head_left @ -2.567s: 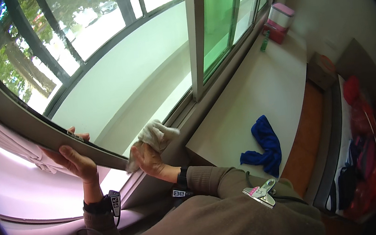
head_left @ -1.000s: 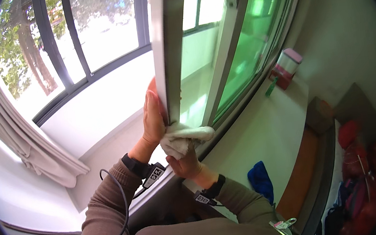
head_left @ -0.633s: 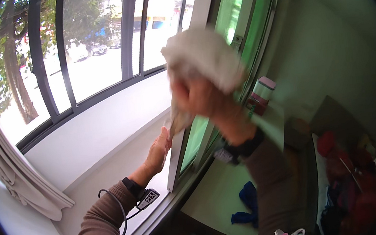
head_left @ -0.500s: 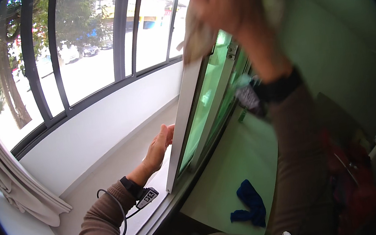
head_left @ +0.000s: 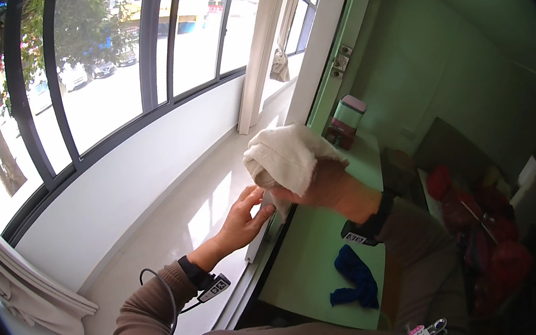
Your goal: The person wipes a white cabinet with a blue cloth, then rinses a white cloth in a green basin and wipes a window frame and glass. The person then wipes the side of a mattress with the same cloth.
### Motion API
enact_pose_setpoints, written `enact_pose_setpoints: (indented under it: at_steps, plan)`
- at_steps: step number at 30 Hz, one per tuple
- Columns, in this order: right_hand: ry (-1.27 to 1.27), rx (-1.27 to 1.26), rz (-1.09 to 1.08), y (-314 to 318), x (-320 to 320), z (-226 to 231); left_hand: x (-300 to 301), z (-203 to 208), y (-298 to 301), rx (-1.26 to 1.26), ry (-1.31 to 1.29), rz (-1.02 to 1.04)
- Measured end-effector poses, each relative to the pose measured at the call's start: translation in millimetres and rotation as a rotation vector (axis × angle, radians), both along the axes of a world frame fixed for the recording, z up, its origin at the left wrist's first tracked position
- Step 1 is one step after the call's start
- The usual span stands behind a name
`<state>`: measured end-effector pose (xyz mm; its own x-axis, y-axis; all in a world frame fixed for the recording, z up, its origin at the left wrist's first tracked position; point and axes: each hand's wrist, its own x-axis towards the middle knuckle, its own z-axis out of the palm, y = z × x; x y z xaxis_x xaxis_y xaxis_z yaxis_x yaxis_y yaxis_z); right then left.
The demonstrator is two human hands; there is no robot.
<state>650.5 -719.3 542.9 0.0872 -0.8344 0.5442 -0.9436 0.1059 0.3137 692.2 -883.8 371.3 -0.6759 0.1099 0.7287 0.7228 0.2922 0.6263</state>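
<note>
Sunlit pale floor (head_left: 209, 208) and a low white wall (head_left: 165, 150) lie on the left, while the room on the right is dim and greenish. Between them slants the long, pale metal upright frame of a sliding window panel (head_left: 319, 40). Against its lower part is a thick, crumpled off-white cloth (head_left: 283, 155), bunched over the frame's edge. The right hand (head_left: 331, 190) grips it from the right, fingers largely hidden under the folds. The left hand (head_left: 241, 223) is half open, fingers lightly curved and thumb spread, at the frame's edge just below the cloth; whether it presses on the metal cannot be told.

Judging by the grip and the cloth's place, rubbing down this upright seems under way rather than finished. Frame stretches above and below the cloth are uncovered, but no mark shows which parts have been gone over, so what is left cannot be told.

Further out, a metal latch (head_left: 341, 61) sits higher up, beside the upright. To the right, a crumpled royal-blue cloth (head_left: 355, 277) lies on a pale tabletop (head_left: 296, 291), touched by neither hand. Beyond stand a pink-lidded white box (head_left: 349, 112) and a heap of red bags (head_left: 490, 234).
</note>
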Motion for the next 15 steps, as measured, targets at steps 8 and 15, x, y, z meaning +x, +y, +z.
enact_pose_setpoints:
  at_steps: [8, 15]
  plan:
    - [0.097, -0.032, -0.207, -19.2, 4.8, 20.7, -12.6, -14.9, 3.9, 0.245, -0.061, -0.036]
    - [0.147, 0.113, -0.485, -31.8, 19.5, 18.0, -23.4, -23.6, -1.9, 0.286, -0.236, -0.127]
